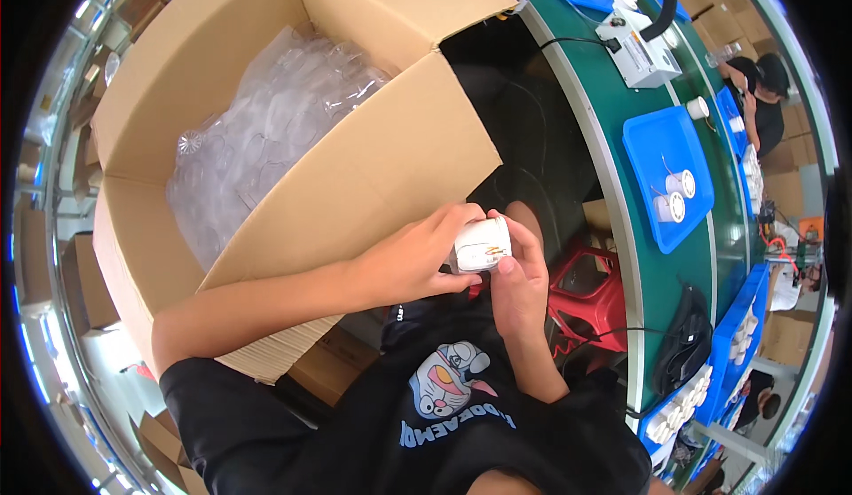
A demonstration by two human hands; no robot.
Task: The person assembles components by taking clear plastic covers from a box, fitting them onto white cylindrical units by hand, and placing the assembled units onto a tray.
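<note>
White housing (482, 248): centre of the frame, lower right of the carton (399, 167).
Left hand (415, 260): fingers gripping the housing's left side.
Right hand (522, 286): fingers gripping its right edge.
Handling: best steadied left-handed, thumbs off possible wires.

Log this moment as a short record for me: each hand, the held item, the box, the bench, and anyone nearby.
Left hand: left hand gripping the white part
Right hand: right hand gripping the same part, thumb on its near side
Held item: white, rounded; fine details too small to tell
Box: open cardboard box holding clear plastic pieces
Bench: green bench with blue tray, two white cylindrical pieces inside
Nearby: person in a dark top beyond the bench
</note>
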